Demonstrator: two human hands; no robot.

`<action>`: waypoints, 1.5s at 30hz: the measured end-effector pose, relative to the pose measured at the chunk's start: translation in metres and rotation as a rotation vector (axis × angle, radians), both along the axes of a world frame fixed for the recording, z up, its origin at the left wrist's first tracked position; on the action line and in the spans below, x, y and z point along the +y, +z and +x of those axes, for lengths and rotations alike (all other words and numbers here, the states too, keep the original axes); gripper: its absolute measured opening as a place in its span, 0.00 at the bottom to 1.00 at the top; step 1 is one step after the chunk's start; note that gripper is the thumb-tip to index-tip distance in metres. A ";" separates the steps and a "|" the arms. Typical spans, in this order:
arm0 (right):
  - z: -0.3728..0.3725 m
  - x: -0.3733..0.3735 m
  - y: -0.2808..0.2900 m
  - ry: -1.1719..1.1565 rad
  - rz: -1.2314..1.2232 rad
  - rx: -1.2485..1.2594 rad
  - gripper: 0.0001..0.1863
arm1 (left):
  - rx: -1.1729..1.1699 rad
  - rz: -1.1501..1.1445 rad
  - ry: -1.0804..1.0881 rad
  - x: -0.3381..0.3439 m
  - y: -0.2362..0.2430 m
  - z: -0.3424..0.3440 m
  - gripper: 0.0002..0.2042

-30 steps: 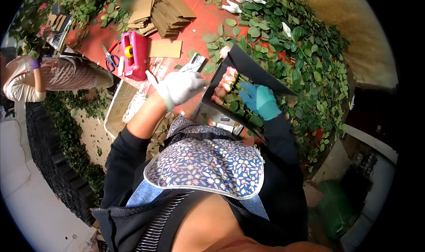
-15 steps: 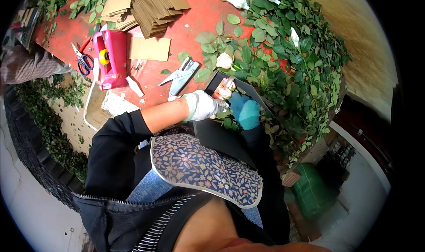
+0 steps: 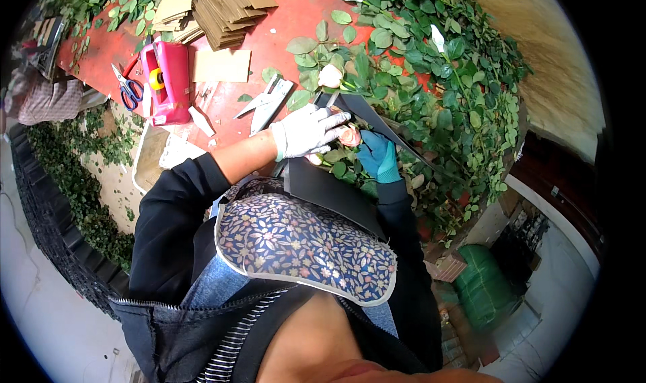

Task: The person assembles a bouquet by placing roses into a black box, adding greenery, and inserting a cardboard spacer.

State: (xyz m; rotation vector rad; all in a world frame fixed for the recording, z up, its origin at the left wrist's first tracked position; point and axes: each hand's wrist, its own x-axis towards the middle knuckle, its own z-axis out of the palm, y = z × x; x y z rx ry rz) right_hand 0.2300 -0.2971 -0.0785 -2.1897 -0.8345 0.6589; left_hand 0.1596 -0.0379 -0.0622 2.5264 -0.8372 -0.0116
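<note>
Both my hands work at a folded black wrapping sheet, its far flap (image 3: 380, 124) raised and its near flap (image 3: 333, 196) lying against my apron. Between the flaps sits a pink rose (image 3: 350, 136) with green leaves; a paler bud (image 3: 314, 159) shows below my left hand. My left hand (image 3: 308, 133), in a white glove, reaches over the roses with its fingers stretched, tips beside the pink bloom. My right hand (image 3: 379, 157), in a teal glove, is closed at the leafy stem just right of that bloom; the stem inside its fingers is hidden.
Rose stems with leaves (image 3: 431, 127) cover the table's right side, some with white-wrapped heads (image 3: 438, 38). A loose pale rose (image 3: 330, 76) lies beyond the sheet. Leftward are a stapler (image 3: 269, 106), pink tape dispenser (image 3: 168, 87), scissors (image 3: 129, 89) and stacked brown cardboard (image 3: 225, 13).
My left hand has slid forward over the roses, its fingers straightening. My right hand has turned and drawn slightly back from the far flap. The view has shifted slightly.
</note>
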 end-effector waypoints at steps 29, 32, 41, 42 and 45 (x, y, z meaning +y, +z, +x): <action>-0.038 -0.024 0.092 -0.449 0.333 -0.194 0.14 | -0.118 0.128 0.059 -0.023 -0.011 0.000 0.14; -0.041 -0.043 0.079 -0.533 0.405 -0.113 0.13 | -0.117 0.145 0.044 -0.025 -0.011 0.001 0.14; -0.045 -0.045 0.104 -0.595 0.313 -0.144 0.13 | -0.148 0.152 0.029 -0.027 -0.014 0.001 0.14; -0.046 -0.042 0.108 -0.633 0.374 -0.079 0.13 | -0.151 0.147 0.028 -0.027 -0.014 0.001 0.14; -0.046 -0.043 0.109 -0.684 0.458 0.014 0.12 | -0.158 0.128 0.028 -0.032 -0.016 0.003 0.14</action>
